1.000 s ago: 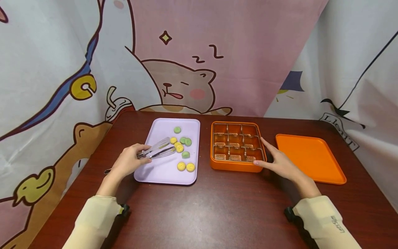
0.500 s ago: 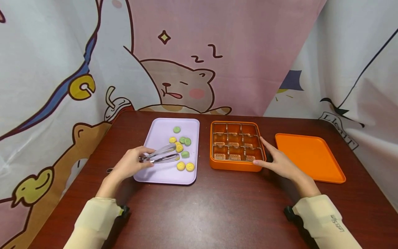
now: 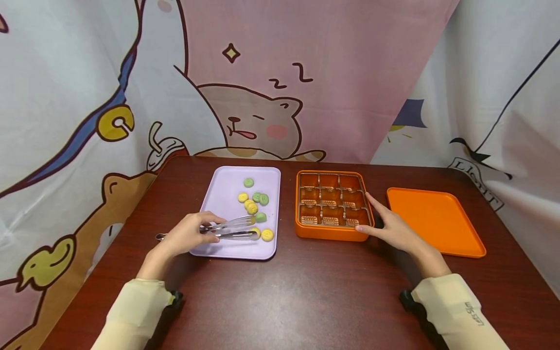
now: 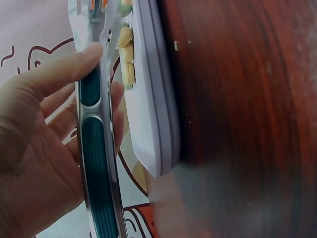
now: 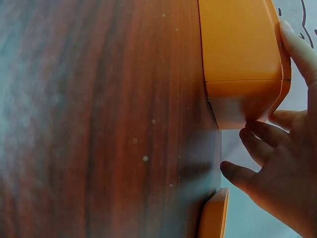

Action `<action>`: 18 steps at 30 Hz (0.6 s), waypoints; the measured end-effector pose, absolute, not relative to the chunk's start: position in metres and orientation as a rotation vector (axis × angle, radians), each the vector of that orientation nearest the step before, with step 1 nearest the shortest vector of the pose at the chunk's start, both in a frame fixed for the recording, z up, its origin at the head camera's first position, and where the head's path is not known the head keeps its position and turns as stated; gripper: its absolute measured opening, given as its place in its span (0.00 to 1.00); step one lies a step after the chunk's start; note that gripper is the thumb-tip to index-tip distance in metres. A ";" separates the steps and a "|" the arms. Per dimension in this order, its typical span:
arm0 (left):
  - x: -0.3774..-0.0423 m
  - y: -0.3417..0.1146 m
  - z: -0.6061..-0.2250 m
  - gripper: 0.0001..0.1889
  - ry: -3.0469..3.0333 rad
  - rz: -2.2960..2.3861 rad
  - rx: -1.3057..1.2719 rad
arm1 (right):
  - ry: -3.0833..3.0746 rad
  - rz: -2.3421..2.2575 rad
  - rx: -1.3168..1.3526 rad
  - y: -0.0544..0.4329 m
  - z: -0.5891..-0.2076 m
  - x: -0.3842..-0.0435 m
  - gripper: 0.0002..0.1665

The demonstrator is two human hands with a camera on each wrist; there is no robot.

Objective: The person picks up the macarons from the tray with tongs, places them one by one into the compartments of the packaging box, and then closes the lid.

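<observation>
My left hand [image 3: 188, 234] grips a pair of tongs [image 3: 238, 235] with clear ends and, in the left wrist view, teal panels on the metal handle [image 4: 99, 173]. The tongs' ends are spread over the lilac tray [image 3: 232, 177], at a yellow cookie [image 3: 256, 233] that they partly cover. More small round cookies, yellow ones [image 3: 267, 235] and green ones [image 3: 249, 183], lie on the tray. My right hand [image 3: 400, 232] touches the right side of an orange box [image 3: 332, 233], thumb at the front rim, fingers extended; its clear divided insert shows bare compartments.
An orange lid [image 3: 437, 221] lies on the dark wooden table [image 3: 288, 296], right of the box. Behind the table hangs a printed cloth [image 3: 341, 73] with cartoon animals.
My left hand has brought the tongs toward the tray's front and slightly right, from the middle cookies to the front yellow one. My right hand stays at the box.
</observation>
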State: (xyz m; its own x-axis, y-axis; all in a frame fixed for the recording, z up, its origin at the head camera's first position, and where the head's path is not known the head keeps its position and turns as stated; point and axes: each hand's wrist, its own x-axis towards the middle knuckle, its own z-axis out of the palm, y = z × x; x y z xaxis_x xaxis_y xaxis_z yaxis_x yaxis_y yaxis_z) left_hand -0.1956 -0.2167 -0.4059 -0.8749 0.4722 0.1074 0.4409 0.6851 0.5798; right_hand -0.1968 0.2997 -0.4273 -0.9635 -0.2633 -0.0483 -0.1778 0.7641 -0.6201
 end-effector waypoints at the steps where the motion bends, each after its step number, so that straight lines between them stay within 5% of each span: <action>1: -0.196 -0.216 -0.406 0.21 2.826 0.939 0.752 | 2.824 -0.973 -0.353 0.300 -0.427 -0.197 0.60; 18: -0.199 -0.208 -0.407 0.13 2.864 0.774 0.713 | 2.817 -0.976 -0.337 0.298 -0.425 -0.195 0.60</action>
